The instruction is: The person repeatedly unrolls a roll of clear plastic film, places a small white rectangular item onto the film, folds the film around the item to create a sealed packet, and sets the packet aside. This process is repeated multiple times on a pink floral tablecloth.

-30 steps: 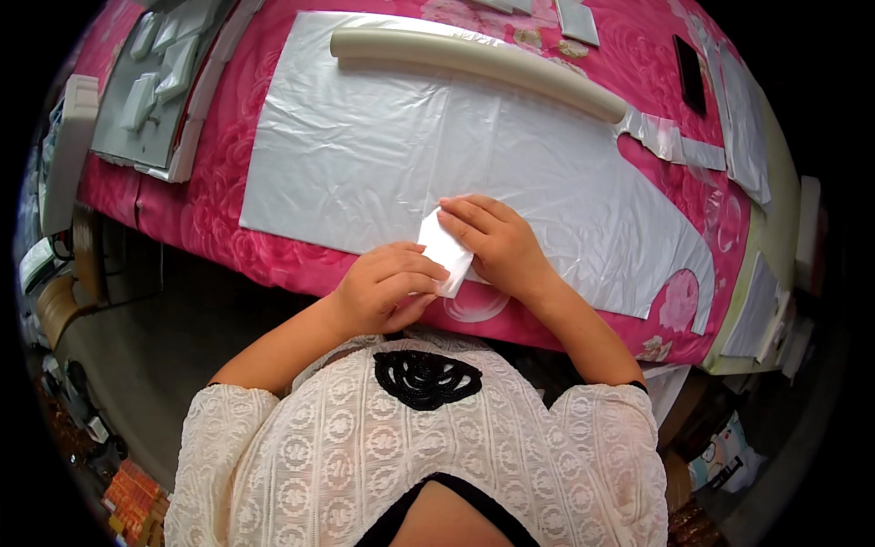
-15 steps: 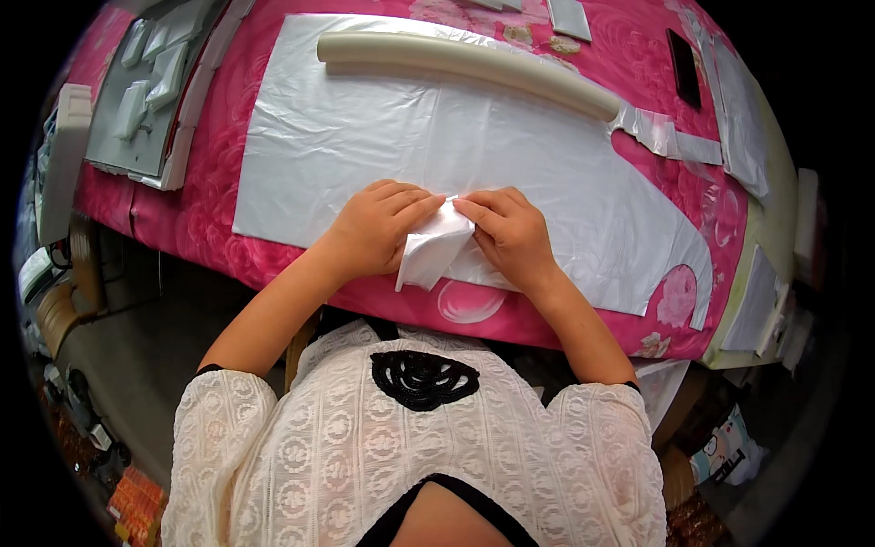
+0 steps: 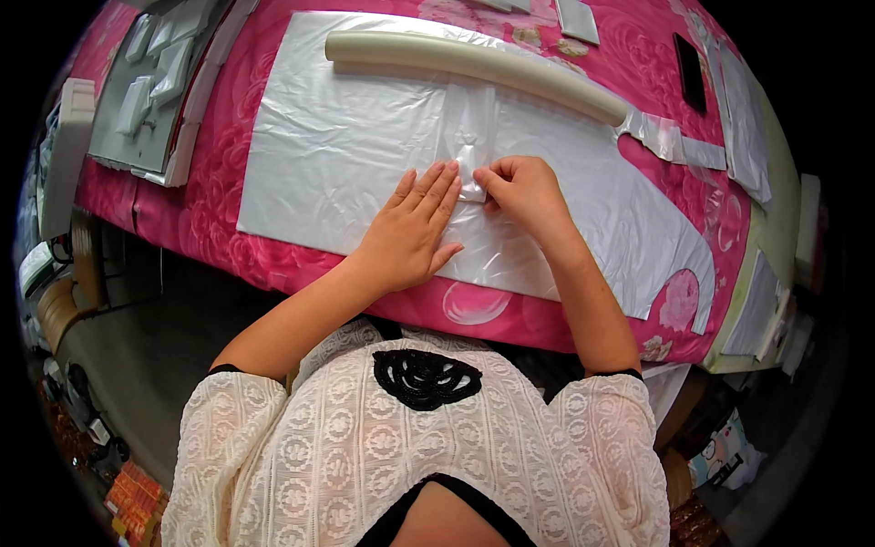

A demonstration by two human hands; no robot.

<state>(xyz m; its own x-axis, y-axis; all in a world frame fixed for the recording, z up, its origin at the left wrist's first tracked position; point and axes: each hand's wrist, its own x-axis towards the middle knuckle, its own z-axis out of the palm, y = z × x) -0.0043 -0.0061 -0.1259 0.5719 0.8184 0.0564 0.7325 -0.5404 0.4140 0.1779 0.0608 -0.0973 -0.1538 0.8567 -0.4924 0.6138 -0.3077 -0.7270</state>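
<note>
A stack of white plastic bags (image 3: 328, 164) lies flat before me, with a handle-shaped cutout at its right end. On its middle rests a small folded clear-white plastic bag (image 3: 469, 150), partly under my fingers. My left hand (image 3: 410, 223) lies flat, fingers stretched, with its fingertips on the left edge of the folded bag. My right hand (image 3: 529, 196) pinches that bag's right edge between thumb and forefinger. Beyond both hands, a long beige tube (image 3: 474, 71) lies across the far part of the stack.
A pink flowered tablecloth (image 3: 219, 196) covers the table. At the far left a grey tray (image 3: 109, 150) holds several small folded white packets (image 3: 137, 100). A black phone (image 3: 690, 73) lies at the far right, near more flat plastic bags (image 3: 743, 128). Another white packet (image 3: 577, 20) sits at the back.
The plastic bunched between both hands near the table edge now lies folded flat, farther away on the stack. My left hand has spread out flat; my right hand has moved slightly away and right.
</note>
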